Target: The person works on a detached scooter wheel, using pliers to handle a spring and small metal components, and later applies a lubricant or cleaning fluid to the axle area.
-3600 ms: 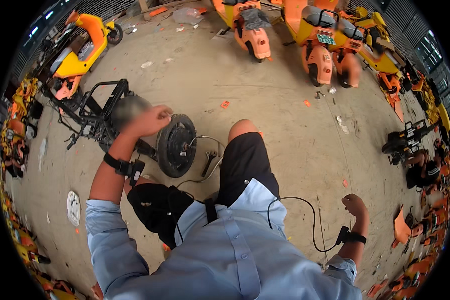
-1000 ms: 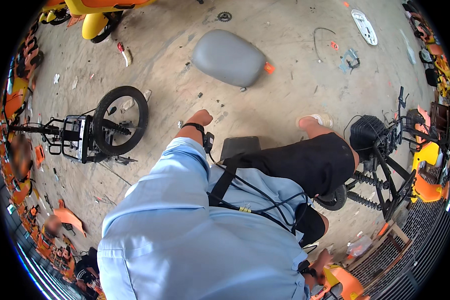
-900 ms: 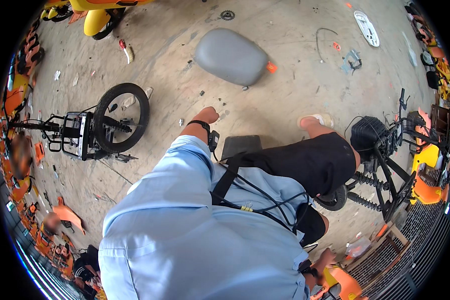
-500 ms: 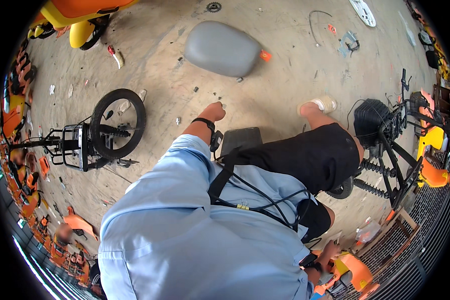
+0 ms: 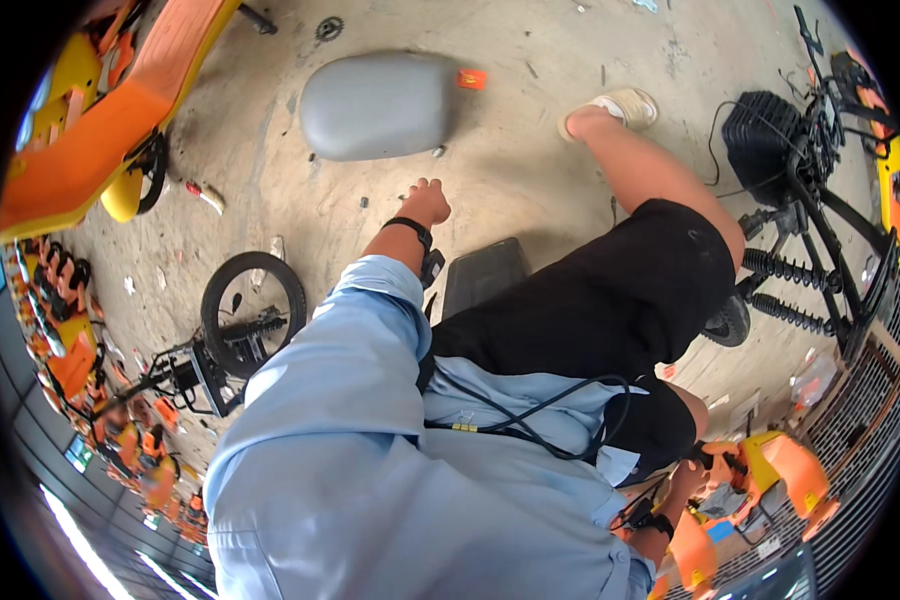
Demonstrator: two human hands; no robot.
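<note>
The left hand looks empty, fingers half-curled, slightly parted — near the smooth, rounded grey seat lying on the dusty concrete floor. The right hand, grip unclear, is beside an orange-and-yellow scooter. Seemingly repositioning — gripping anything left-handed calls for reaching.

Left hand, palm hidden. Right hand, grip too small to read. Shorts partly hide a wheel; the top edge cuts off a scooter.
</note>
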